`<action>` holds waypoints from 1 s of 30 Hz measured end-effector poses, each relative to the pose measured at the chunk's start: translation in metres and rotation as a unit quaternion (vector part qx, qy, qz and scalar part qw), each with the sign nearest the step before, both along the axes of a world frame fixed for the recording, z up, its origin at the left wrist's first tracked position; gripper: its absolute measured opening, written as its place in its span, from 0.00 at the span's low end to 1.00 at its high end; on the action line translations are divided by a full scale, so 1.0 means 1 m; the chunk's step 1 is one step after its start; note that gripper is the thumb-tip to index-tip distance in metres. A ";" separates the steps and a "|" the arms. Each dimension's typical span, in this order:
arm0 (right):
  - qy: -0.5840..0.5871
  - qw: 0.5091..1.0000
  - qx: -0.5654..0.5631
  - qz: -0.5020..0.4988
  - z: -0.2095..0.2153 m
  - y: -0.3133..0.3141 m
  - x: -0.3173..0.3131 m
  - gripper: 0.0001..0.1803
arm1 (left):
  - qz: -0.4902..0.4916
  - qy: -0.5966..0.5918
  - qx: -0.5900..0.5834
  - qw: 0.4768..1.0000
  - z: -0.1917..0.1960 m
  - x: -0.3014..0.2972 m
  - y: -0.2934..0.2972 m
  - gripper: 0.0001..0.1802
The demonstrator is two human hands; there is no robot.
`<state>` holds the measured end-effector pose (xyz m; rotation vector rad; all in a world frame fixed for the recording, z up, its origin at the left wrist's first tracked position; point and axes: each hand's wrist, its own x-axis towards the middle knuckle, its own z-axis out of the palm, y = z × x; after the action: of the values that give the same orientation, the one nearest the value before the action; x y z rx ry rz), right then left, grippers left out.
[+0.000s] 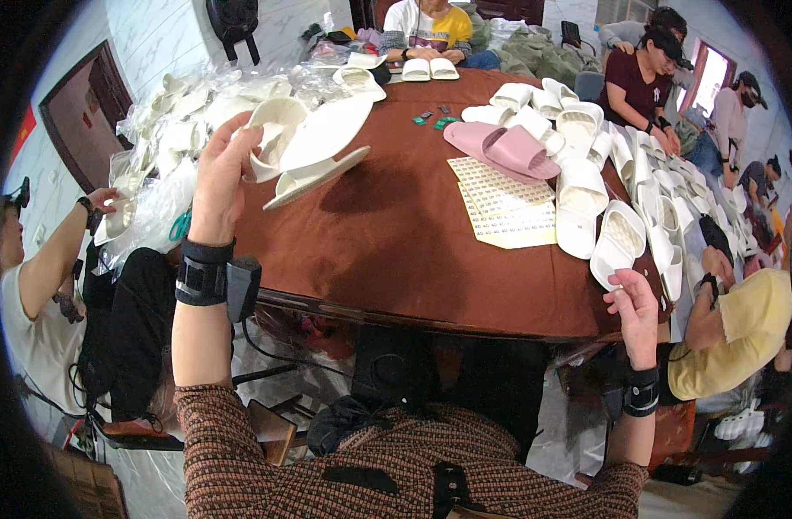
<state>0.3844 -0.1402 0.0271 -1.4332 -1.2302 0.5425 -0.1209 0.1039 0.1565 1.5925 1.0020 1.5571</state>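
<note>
My left hand [220,177] is raised over the table's left side, its fingers closed on a pair of white slide sandals [327,134]. The two slides hang one above the other at an angle, soles partly turned toward me. Down at the right edge of the table, my right hand [635,316] pinches the near end of another white slide sandal [619,246]. That slide lies at the end of a heap of white slides [579,186]. Pink slides [504,149] rest on the table between my hands, overlapping the top of yellowish sticker sheets [508,216].
A brown cloth covers the round table [379,259]. White slides in clear plastic bags [210,112] pile up at the left. Small green and dark pieces [435,119] lie farther back. Co-workers sit at the left, far side and right, one far person behind a white pair [431,69].
</note>
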 end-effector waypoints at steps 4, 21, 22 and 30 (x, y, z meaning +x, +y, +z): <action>0.005 1.000 -0.012 -0.011 0.003 -0.003 -0.003 0.15 | -0.061 -0.021 0.013 0.998 0.023 0.040 -0.019 0.26; 0.027 0.997 -0.024 0.064 0.005 0.005 -0.046 0.16 | -0.222 0.119 0.002 0.968 0.012 0.105 -0.046 0.29; 0.032 0.996 -0.027 0.079 0.004 0.008 -0.049 0.16 | -0.231 0.148 -0.001 0.962 0.004 0.106 -0.045 0.28; -0.043 0.987 0.008 0.153 -0.001 0.030 -0.096 0.16 | -0.223 0.219 -0.055 0.948 -0.039 0.072 -0.028 0.26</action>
<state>0.2889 -0.1105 0.0259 -1.2714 -1.5334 0.6810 -0.0487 0.0756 0.1179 1.9643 0.8486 0.8464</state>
